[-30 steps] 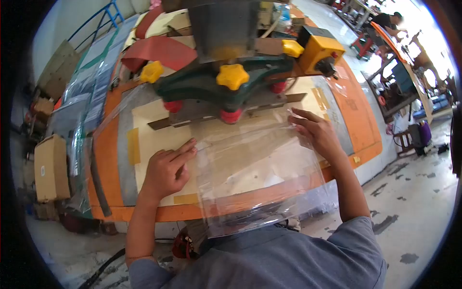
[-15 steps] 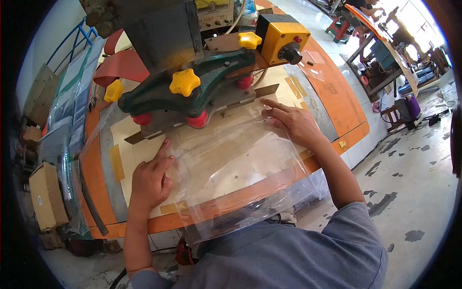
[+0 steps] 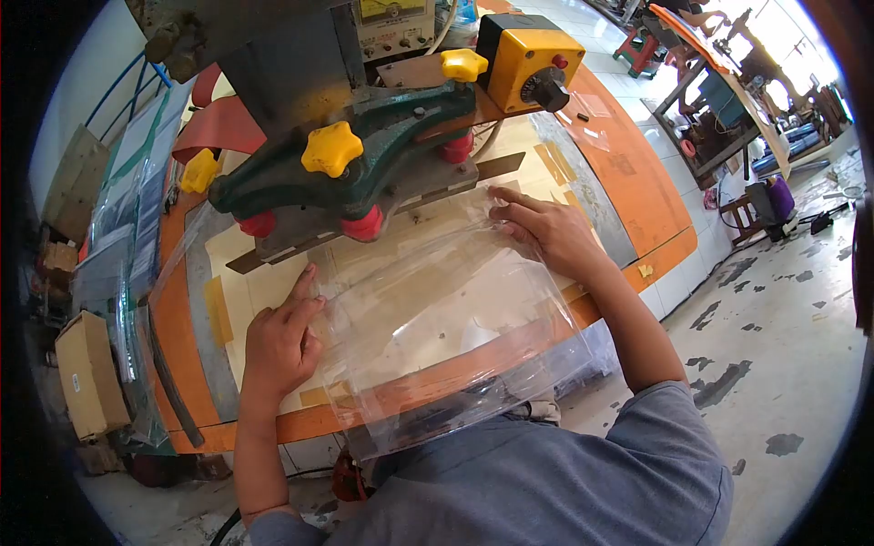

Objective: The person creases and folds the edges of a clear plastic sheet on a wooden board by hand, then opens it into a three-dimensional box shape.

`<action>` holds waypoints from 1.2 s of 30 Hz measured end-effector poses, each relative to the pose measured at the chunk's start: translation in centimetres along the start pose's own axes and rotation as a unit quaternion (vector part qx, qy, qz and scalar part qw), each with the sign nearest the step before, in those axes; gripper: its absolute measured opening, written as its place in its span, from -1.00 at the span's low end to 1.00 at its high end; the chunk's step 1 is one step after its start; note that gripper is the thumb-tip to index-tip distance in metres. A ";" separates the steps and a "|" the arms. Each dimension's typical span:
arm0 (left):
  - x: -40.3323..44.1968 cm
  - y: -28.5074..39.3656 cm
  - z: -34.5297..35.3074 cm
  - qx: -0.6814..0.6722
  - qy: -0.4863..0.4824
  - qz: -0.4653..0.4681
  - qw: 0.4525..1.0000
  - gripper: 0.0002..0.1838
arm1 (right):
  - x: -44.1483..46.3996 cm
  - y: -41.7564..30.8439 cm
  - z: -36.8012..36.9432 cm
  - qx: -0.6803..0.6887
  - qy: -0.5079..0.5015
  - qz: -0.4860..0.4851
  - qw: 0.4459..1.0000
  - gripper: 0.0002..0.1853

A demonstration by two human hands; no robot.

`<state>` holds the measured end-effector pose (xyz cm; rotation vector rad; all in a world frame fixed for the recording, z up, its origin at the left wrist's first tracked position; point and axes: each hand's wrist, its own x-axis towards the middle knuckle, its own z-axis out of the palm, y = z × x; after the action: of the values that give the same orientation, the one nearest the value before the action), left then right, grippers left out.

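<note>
A clear plastic sheet or pouch (image 3: 455, 318) lies across the pale work board (image 3: 228, 309) and hangs over the table's front edge towards my body. My left hand (image 3: 282, 341) rests at its left edge, index finger stretched towards the press and the other fingers bent. At the far right corner of the plastic, my right hand (image 3: 551, 237) lays its outstretched fingers on the film; its thumb is partly hidden. Just beyond the fingertips runs a long thin metal bar (image 3: 501, 166), fixed under the dark green press head (image 3: 382, 168).
Yellow star knobs (image 3: 332, 149) and red spacers (image 3: 362, 224) sit on the press. A yellow control box (image 3: 537, 68) stands behind it on the orange table (image 3: 628, 173). Plastic sheets and a cardboard box (image 3: 91, 373) are at the left. Another person's arm (image 3: 703, 18) shows far back.
The press head, its bar and the control box appear slightly further left and higher, with the view shifting a little. Both hands and the plastic stay almost in place.
</note>
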<state>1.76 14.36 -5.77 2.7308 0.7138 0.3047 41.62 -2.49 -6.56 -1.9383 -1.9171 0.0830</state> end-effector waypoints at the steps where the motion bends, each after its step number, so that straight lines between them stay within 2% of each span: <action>1: 0.0 0.1 0.0 0.004 0.002 0.004 1.000 -0.63 | 0.1 0.1 0.0 0.001 0.000 -0.002 1.000 -0.74; 7: 0.0 -0.3 0.2 0.007 0.011 0.019 1.000 -0.61 | -0.1 0.3 0.3 0.003 0.011 -0.008 1.000 -0.75; 9: 0.1 -0.3 0.3 0.011 0.006 0.016 1.000 -0.60 | -0.1 0.0 0.0 0.011 -0.001 0.005 1.000 -0.76; 11: 0.2 -0.4 0.5 0.015 0.044 0.039 0.998 -0.64 | 0.0 -0.5 -0.5 0.016 -0.019 0.020 1.000 -0.77; 13: 0.1 -0.1 0.0 0.006 0.020 0.016 1.000 -0.61 | 0.1 -0.7 -0.5 0.027 -0.037 0.026 0.999 -0.78; 15: 0.1 0.1 -0.2 0.000 -0.002 -0.013 1.000 -0.59 | 0.1 -0.5 -0.3 0.029 -0.020 0.027 0.999 -0.79; 17: -0.1 -0.5 0.3 0.004 0.015 0.013 1.000 -0.59 | 0.3 -0.7 -0.1 0.047 -0.027 0.030 0.998 -0.78; 19: -0.1 -0.4 0.3 0.019 0.021 0.008 1.000 -0.62 | 0.3 -0.7 0.2 0.051 0.014 0.036 0.998 -0.77; 32: -0.2 -0.8 0.7 0.014 0.050 0.028 0.998 -0.67 | 0.5 -1.1 0.1 0.064 0.025 0.042 0.997 -0.73; 36: -0.2 -0.4 0.0 0.032 0.004 0.015 0.999 -0.59 | 0.4 -1.2 0.0 0.084 0.028 0.071 0.993 -0.74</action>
<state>1.44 14.55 -5.96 2.8043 0.6958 0.3056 40.48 -2.10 -6.05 -1.9394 -1.6770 0.2209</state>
